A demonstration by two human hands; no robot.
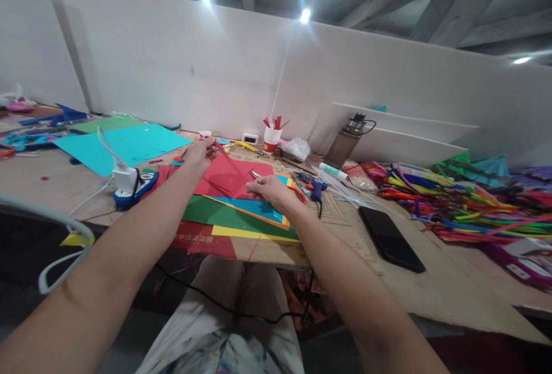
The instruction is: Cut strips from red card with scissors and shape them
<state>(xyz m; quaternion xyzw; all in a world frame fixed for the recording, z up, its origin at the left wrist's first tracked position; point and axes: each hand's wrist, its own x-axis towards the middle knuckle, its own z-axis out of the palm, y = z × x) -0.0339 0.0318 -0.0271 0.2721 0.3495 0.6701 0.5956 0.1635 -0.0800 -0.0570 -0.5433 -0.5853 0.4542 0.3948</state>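
Observation:
My left hand (202, 154) is closed, pinching the upper end of a narrow red paper strip (226, 154). The strip slants down to the right above a red paper sheet (235, 177). My right hand (269, 189) is closed around scissors; their metal tips (255, 174) point left over the red sheet, and an orange handle (298, 194) shows beyond the wrist. Whether the blades touch the strip I cannot tell. Beneath the red sheet lie blue paper (252, 208), green paper (224, 216) and yellow paper (254, 235), partly covered.
A cyan sheet (125, 145) and a power strip (135, 189) with a white plug lie left. Behind stands a paper cup (272, 137) of pens. To the right are a blue glue gun (318, 189), a bottle (345, 142), a phone (390, 239) and colourful pipe cleaners (448, 201).

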